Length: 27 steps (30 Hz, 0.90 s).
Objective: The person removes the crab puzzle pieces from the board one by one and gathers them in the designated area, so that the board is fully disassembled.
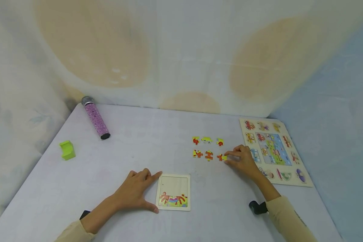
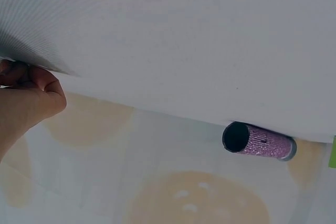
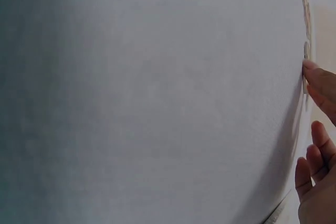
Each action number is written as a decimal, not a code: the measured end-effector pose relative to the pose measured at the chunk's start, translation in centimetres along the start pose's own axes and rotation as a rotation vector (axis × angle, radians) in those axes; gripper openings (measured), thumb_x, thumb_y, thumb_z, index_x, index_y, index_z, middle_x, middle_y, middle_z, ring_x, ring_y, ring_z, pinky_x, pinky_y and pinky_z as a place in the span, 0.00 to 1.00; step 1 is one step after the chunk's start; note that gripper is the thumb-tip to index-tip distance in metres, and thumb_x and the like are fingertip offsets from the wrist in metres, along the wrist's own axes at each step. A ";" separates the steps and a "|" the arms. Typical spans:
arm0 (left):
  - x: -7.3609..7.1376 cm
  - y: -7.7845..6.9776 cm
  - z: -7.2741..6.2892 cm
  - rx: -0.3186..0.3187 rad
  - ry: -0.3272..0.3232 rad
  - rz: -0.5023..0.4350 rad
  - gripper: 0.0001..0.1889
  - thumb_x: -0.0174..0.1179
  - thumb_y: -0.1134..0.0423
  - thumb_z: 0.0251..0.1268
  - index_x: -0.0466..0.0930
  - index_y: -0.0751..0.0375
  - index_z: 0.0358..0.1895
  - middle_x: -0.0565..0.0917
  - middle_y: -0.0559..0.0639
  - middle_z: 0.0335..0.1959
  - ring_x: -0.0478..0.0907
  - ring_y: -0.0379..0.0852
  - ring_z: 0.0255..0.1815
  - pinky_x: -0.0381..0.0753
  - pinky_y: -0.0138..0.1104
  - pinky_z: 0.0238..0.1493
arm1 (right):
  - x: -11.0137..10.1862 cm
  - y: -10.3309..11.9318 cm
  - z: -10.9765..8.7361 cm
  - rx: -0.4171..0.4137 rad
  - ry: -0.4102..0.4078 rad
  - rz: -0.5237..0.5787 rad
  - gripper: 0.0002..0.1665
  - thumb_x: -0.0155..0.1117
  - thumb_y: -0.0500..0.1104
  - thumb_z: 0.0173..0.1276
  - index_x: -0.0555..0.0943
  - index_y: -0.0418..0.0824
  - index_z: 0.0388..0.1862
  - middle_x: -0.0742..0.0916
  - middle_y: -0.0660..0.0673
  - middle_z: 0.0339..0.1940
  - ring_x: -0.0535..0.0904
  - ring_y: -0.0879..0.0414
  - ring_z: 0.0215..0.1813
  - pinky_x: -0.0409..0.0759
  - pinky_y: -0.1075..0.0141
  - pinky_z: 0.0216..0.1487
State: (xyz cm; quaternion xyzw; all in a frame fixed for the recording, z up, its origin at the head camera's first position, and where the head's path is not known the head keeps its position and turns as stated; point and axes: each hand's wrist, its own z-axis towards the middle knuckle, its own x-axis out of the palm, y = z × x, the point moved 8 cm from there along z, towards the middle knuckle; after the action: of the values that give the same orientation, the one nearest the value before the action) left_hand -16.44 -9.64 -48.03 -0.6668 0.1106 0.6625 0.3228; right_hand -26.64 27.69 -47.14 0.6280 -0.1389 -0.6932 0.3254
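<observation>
A small square puzzle tray (image 1: 173, 181) lies on the table, its bottom row filled with red, yellow and rainbow-coloured pieces. Against its left edge rests my left hand (image 1: 136, 190), index fingertip at the top corner and thumb at the bottom one. My right hand (image 1: 243, 161) pinches a red and yellow puzzle piece (image 1: 220, 157) between thumb and index finger, at the right end of a row. Beside it lie a red and yellow piece (image 1: 209, 155) and another piece (image 1: 197, 154). Farther back sit a yellow piece with eyes (image 1: 207, 139) and two corner pieces (image 1: 195, 140).
A large picture puzzle board (image 1: 302, 179) lies at the right, partly behind my right hand. At the back left is a pink glittery microphone (image 1: 97, 121), also seen in the left wrist view. A green block (image 1: 67, 150) stands near the left edge.
</observation>
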 end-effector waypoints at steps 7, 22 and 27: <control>0.0 0.0 -0.1 0.008 -0.006 0.013 0.63 0.56 0.12 0.30 0.68 0.48 0.73 0.67 0.39 0.40 0.63 0.34 0.36 0.58 0.37 0.45 | 0.6 1.0 -0.5 -0.004 -0.011 -0.010 0.26 0.80 0.42 0.52 0.86 0.38 0.52 0.74 0.41 0.38 0.59 0.52 0.44 0.57 0.59 0.46; 0.0 0.0 0.1 0.008 0.003 0.003 0.63 0.57 0.13 0.30 0.66 0.47 0.74 0.65 0.39 0.40 0.62 0.34 0.36 0.58 0.37 0.47 | 7.3 13.0 -4.6 -0.229 0.221 0.145 0.28 0.82 0.50 0.50 0.87 0.51 0.53 0.72 0.54 0.41 0.59 0.59 0.49 0.63 0.63 0.48; -0.1 0.0 0.1 0.017 -0.007 0.016 0.63 0.56 0.13 0.31 0.67 0.48 0.74 0.65 0.39 0.40 0.63 0.34 0.37 0.59 0.37 0.47 | 9.8 16.6 -5.7 -0.294 0.296 0.179 0.27 0.81 0.52 0.51 0.88 0.51 0.52 0.73 0.55 0.41 0.60 0.60 0.48 0.65 0.66 0.47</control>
State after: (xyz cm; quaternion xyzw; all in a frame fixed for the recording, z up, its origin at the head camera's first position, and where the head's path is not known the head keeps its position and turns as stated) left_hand -16.53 -9.62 -47.90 -0.6607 0.1202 0.6666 0.3235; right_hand -16.62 10.39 -45.77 0.6538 -0.0423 -0.5748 0.4902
